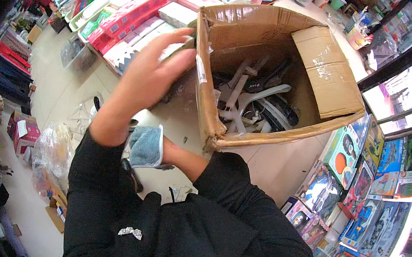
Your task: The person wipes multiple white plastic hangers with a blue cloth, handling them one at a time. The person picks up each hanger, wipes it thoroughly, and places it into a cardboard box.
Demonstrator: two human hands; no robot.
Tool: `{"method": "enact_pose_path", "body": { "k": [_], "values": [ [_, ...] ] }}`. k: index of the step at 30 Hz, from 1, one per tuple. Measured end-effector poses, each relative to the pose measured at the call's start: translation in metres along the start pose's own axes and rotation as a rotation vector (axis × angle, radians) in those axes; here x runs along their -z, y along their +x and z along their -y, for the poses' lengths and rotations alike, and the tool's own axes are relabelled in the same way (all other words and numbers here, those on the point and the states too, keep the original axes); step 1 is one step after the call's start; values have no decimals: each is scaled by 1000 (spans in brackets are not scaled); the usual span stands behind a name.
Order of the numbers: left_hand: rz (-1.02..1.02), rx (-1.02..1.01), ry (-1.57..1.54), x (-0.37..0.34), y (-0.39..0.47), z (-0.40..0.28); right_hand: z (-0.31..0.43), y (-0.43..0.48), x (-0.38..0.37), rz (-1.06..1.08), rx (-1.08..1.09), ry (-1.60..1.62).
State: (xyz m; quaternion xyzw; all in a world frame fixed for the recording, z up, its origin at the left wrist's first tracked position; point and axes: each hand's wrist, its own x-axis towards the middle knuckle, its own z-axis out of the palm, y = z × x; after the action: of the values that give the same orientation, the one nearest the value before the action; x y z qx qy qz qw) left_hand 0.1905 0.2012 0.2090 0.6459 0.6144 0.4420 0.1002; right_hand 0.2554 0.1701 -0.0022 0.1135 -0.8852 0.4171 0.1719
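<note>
My left hand (156, 65) is raised at the left wall of an open cardboard box (250, 141), blurred, with a thin dark greenish thing between thumb and fingers. Whether it grips that thing is unclear. Inside the box lie several clothes hangers (247, 99), white, grey and black, in a tangle. A blue-grey towelling cloth (146, 147) with a white edge wraps my right hand (138, 145), below my left forearm; the fingers are hidden. Under the cloth, a black curved thing (132, 175) shows in part.
Packets and trays of goods (126, 24) fill a display table beyond the box. Boxed toys (344, 155) stand along the right. At the left, a clear plastic bag (53, 145), a pink carton (24, 134) and a clear plastic bin (79, 55) are on the tiled floor (50, 76).
</note>
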Motion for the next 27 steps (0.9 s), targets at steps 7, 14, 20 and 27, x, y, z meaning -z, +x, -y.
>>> {"method": "enact_pose_path", "body": {
  "k": [7, 14, 20, 27],
  "values": [
    [-514, 266, -47, 111, -132, 103, -2, -3, -6, -101, -198, 391],
    [-868, 914, 128, 163, -383, 272, 36, 27, 17, -234, -164, 490],
    [-1167, 1271, -331, 156, -539, 323, 60, 66, 96, -535, -52, 179],
    [-895, 1418, -151, 116, -580, 346, 50, 60, 54, -498, -242, 520]
  ]
}}
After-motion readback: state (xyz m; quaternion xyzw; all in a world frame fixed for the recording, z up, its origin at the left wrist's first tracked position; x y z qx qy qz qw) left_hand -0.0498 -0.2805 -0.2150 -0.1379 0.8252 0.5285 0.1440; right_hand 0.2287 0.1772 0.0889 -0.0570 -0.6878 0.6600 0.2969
